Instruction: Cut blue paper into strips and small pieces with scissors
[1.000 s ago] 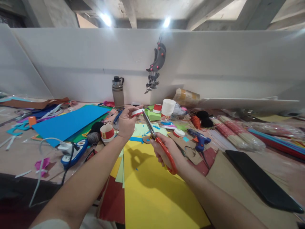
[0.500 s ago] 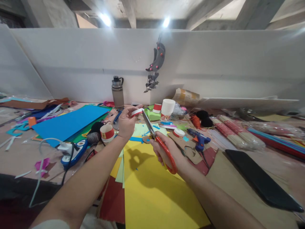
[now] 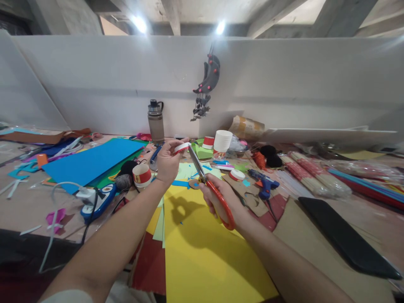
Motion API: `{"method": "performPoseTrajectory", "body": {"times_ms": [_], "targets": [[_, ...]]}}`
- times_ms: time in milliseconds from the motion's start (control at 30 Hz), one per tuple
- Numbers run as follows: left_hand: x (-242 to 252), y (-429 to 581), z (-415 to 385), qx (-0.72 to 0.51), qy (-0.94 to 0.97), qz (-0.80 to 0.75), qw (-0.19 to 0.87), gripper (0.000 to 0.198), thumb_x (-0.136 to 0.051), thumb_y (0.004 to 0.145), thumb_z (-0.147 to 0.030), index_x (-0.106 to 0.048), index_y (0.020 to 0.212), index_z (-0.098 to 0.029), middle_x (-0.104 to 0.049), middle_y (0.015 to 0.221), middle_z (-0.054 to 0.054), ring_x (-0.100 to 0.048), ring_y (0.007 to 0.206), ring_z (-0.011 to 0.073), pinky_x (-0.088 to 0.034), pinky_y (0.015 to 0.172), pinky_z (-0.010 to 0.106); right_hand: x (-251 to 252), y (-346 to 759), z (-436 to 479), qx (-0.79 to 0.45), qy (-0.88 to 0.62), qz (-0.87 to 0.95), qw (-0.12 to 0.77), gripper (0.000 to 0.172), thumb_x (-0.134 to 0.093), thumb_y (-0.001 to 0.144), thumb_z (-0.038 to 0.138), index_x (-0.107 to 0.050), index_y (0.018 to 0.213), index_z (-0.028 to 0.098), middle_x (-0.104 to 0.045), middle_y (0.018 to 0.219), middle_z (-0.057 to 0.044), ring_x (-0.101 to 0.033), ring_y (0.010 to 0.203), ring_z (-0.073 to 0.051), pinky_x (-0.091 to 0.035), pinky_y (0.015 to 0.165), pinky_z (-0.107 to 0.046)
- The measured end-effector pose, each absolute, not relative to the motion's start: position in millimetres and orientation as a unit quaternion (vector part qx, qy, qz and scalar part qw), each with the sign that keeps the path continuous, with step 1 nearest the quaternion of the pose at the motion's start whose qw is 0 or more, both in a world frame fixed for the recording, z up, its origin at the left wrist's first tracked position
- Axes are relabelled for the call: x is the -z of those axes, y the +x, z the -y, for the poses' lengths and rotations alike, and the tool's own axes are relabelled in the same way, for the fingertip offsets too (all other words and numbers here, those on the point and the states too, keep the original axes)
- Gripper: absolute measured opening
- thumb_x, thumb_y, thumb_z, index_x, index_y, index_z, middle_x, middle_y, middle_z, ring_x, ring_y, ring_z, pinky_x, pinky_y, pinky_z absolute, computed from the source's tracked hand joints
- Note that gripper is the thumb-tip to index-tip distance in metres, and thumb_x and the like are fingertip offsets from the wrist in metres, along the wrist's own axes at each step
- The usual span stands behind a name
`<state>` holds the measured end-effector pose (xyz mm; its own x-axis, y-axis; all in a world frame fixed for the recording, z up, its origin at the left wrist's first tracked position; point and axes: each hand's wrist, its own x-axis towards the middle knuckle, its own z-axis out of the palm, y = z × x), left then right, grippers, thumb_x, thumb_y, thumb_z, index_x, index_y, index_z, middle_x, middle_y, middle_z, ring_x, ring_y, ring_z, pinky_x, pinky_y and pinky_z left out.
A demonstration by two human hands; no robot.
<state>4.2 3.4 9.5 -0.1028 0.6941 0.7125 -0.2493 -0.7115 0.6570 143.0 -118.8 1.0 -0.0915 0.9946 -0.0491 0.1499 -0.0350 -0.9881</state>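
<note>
My left hand is closed on a shallow red-and-white piece cut from a paper cup, held up over the table. My right hand grips scissors with red-orange handles. Their blades point up and away, and the tips meet the right edge of the cup piece. Below both hands lies a large yellow sheet with their shadow on it. Beside my left wrist stands a red-and-white paper cup, and another low cut cup piece lies to the right of the scissors.
A stack of white cups and a water bottle stand at the back. To the right are a blue glue gun and a black tablet-like slab. Blue sheets and a power strip lie left.
Almost nothing differs. Both hands, the cup piece and the scissors stay in nearly the same place, with only a slight shift of the view.
</note>
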Motion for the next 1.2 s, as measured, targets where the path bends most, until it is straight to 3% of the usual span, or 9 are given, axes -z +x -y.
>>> {"method": "performPoseTrajectory", "body": {"times_ms": [533, 933, 1067, 1200], "targets": [[-7.8, 5.4, -3.7, -0.716, 0.580, -0.197, 0.335, 0.020, -0.076, 0.071, -0.025, -0.062, 0.084, -0.019, -0.074, 0.099, 0.007, -0.068, 0.101, 0.0217, -0.054, 0.088, 0.036, -6.6, 141.7, 121.2, -0.520, -0.532, 0.532, 0.405, 0.029, -0.054, 0.079, 0.051, -0.046, 0.084, 0.024, -0.036, 0.049, 0.011, -0.035, 0.032, -0.006, -0.032, 0.029, -0.017], [-7.9, 5.8, -2.6, -0.711, 0.572, -0.191, 0.361, 0.020, -0.075, 0.071, -0.024, -0.061, 0.085, -0.020, -0.073, 0.100, 0.008, -0.067, 0.103, 0.0218, -0.052, 0.091, 0.036, -2.9, 140.9, 122.3, -0.487, -0.530, 0.563, 0.407, 0.030, -0.050, 0.082, 0.050, -0.051, 0.093, 0.023, -0.036, 0.050, 0.010, -0.037, 0.035, -0.007, -0.031, 0.031, -0.017], [-8.7, 1.9, -7.8, -0.720, 0.527, -0.210, 0.400, 0.023, -0.073, 0.071, -0.024, -0.058, 0.088, -0.020, -0.072, 0.096, 0.005, -0.068, 0.095, 0.0185, -0.053, 0.082, 0.030, 4.6, 144.7, 120.0, -0.486, -0.506, 0.587, 0.404, 0.034, -0.053, 0.083, 0.053, -0.053, 0.098, 0.023, -0.038, 0.050, 0.011, -0.036, 0.034, -0.007, -0.029, 0.030, -0.016], [-11.9, -7.1, -12.8, -0.682, 0.478, -0.256, 0.491, 0.034, -0.076, 0.066, -0.028, -0.056, 0.093, -0.020, -0.068, 0.089, 0.003, -0.067, 0.075, 0.0144, -0.050, 0.057, 0.022, 4.4, 151.1, 116.8, -0.474, -0.483, 0.597, 0.431, 0.033, -0.053, 0.084, 0.054, -0.050, 0.096, 0.023, -0.040, 0.052, 0.011, -0.038, 0.035, -0.007, -0.032, 0.034, -0.017]]}}
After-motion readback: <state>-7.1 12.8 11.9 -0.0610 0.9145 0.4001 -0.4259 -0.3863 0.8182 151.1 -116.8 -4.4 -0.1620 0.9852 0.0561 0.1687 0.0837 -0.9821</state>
